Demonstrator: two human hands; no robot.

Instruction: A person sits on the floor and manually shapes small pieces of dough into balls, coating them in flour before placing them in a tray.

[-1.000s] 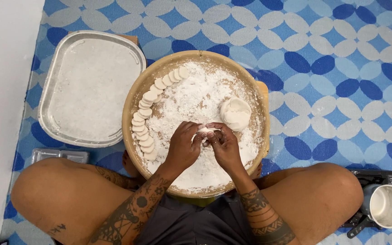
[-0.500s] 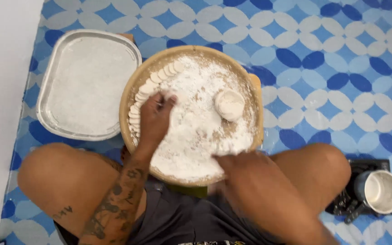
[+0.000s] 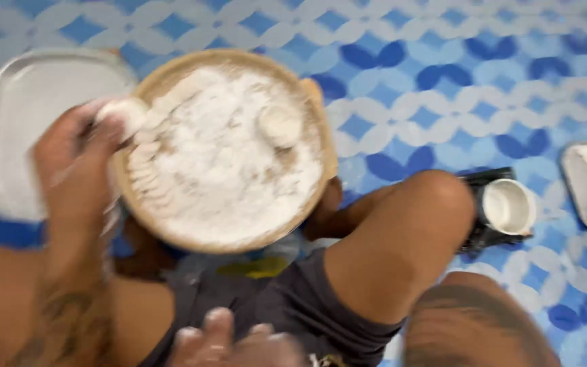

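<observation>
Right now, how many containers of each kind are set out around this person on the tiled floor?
Round woven tray of flour: 1
Metal trays: 2, a large one at the left edge and a small one at the right
Round metal cup: 1
Total: 4
The left hand lifts a white dough piece over the woven tray's rim.

A flat, pale dough disc (image 3: 125,112) was pinched in the left hand (image 3: 76,160) at the left rim of the round wooden tray (image 3: 171,234), just above a curved row of like dough discs (image 3: 145,166) lying overlapped along that rim. The motion-blurred tray was floured white.
</observation>
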